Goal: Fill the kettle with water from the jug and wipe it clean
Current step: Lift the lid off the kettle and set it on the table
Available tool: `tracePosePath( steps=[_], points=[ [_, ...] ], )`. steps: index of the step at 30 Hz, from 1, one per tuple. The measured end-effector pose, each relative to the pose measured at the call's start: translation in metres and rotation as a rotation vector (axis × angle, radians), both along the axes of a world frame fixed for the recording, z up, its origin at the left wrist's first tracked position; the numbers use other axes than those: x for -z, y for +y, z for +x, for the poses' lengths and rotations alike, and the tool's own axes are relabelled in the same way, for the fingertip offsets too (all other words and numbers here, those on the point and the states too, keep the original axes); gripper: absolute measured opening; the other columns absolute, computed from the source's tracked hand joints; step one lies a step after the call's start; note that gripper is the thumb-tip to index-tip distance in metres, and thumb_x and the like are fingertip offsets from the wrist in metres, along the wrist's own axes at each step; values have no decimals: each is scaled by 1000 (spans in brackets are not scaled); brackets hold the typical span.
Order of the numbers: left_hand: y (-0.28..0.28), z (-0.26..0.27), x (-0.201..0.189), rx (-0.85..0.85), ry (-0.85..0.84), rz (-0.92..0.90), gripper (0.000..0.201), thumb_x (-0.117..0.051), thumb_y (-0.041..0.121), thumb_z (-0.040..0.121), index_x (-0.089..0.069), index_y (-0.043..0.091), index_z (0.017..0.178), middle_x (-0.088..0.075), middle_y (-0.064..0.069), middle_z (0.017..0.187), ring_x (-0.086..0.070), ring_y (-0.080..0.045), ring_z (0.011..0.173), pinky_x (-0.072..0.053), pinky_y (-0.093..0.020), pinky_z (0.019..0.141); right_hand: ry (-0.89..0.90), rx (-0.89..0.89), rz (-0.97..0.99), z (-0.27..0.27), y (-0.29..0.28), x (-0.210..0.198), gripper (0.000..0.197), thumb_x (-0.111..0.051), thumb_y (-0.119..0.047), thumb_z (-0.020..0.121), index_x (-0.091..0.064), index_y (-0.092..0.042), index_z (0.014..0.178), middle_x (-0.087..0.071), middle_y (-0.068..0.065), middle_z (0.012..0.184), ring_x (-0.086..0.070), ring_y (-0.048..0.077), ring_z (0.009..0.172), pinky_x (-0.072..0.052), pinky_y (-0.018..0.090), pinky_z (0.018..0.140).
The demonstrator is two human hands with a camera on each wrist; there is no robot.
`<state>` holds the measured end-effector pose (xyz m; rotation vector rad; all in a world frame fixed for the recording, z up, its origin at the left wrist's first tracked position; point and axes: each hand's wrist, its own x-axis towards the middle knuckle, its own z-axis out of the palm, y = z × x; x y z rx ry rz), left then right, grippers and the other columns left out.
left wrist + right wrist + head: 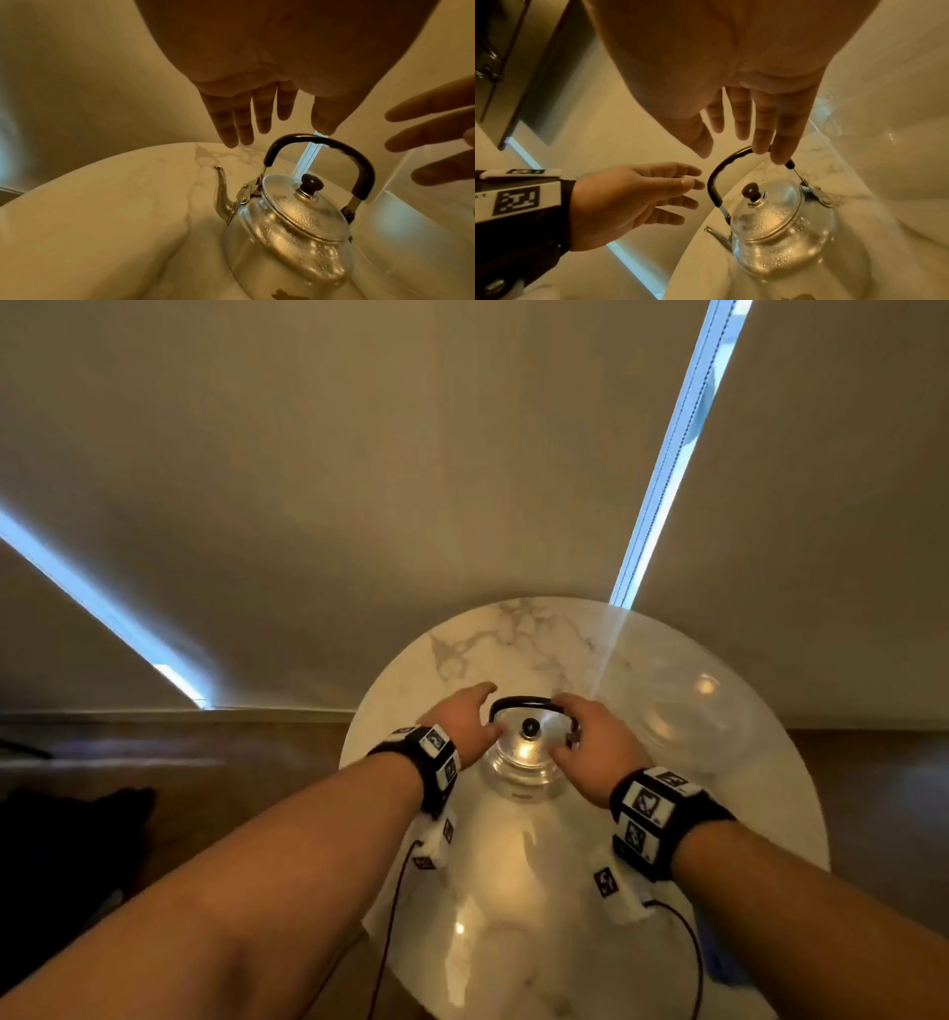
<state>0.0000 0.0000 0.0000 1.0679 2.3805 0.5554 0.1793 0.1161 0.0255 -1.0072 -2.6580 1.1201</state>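
Observation:
A shiny metal kettle (524,762) stands upright on the round marble table (513,891), lid on, with a dark knob (530,726) and a black arched handle (342,147). Water drops bead its lid and body (777,243). My left hand (464,716) hovers at the handle's left with straight fingers (244,121), its thumb tip close to the handle top. My right hand (585,737) is at the handle's right with straight fingers (765,125), two fingertips against the handle's top. Neither hand grips anything. A clear jug (683,711) stands to the kettle's right.
Something blue (724,968) lies at the table's near right edge, partly behind my right forearm. Cables hang from both wrist bands over the table's front. Closed blinds stand behind the table. Dark floor lies to the left.

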Motion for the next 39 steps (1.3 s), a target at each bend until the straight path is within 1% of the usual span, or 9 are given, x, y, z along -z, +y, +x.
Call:
tracePosePath(
  steps=[5, 9, 16, 20, 25, 30, 32, 35, 39],
  points=[
    [11, -9, 11, 75, -11, -42, 36, -66, 36, 95, -63, 24, 129, -71, -3, 119, -66, -27, 108, -52, -36, 89, -62, 130, 2, -6, 6, 9, 66, -63, -30, 91, -36, -29, 151, -43, 5, 153, -57, 26, 128, -47, 46, 107],
    [-8, -3, 10, 125, -17, -68, 19, -69, 36, 93, -64, 23, 107, -68, 1, 99, -64, -22, 90, -44, -31, 71, -119, 140, -29, -5, 8, 20, 65, -62, -24, 94, -35, -30, 153, -42, 4, 156, -53, 26, 134, -45, 47, 110],
    [-84, 40, 15, 45, -222, 45, 14, -73, 34, 89, -62, 30, 96, -74, 3, 101, -70, -20, 90, -57, -40, 84, -107, 34, -67, 3, -21, 26, 40, -59, -23, 99, -57, -35, 137, -60, -6, 136, -63, 13, 107, -46, 30, 91],
    [-126, 68, 25, 2, -367, 99, 15, -74, 32, 90, -67, 26, 101, -74, 6, 97, -72, -15, 88, -60, -43, 86, -57, -17, -98, 20, -50, 37, 26, -62, -26, 98, -64, -41, 119, -64, -12, 121, -63, 8, 104, -48, 31, 89],
    [-145, 78, 38, -78, -275, 160, 16, -81, 34, 84, -74, 23, 92, -64, 7, 96, -62, -10, 90, -54, -32, 84, -30, -13, -108, 22, -67, 44, 25, -61, -28, 98, -66, -40, 119, -63, -19, 116, -62, 4, 100, -39, 14, 76],
    [-141, 55, 43, -145, -278, 102, 17, -81, 35, 84, -66, 31, 78, -63, 7, 76, -61, -9, 72, -51, -32, 72, -45, 11, -89, -12, -62, 55, 26, -61, -24, 98, -72, -37, 118, -67, -10, 116, -65, 11, 95, -45, 23, 84],
    [-141, 50, 50, -170, -318, 70, 10, -75, 37, 89, -69, 30, 92, -67, 4, 73, -66, -13, 72, -56, -38, 74, -99, -6, -42, -28, -61, 61, 27, -59, -20, 98, -73, -34, 117, -68, -6, 120, -64, 15, 101, -44, 25, 89],
    [-137, 49, 58, -141, -322, 26, 44, -60, 35, 99, -51, 33, 141, -73, 2, 97, -71, -19, 93, -57, -38, 88, -213, -45, 4, -47, -61, 65, 28, -57, -16, 99, -74, -27, 118, -69, 0, 124, -62, 22, 114, -44, 30, 97],
    [-133, 51, 63, 36, -256, 99, 66, -61, 40, 94, -32, 46, 152, -55, 7, 147, -59, -18, 129, -51, -44, 107, -230, -21, 62, -54, -62, 62, 26, -59, -16, 97, -73, -26, 118, -68, 1, 122, -63, 21, 107, -47, 31, 95]
  ],
)
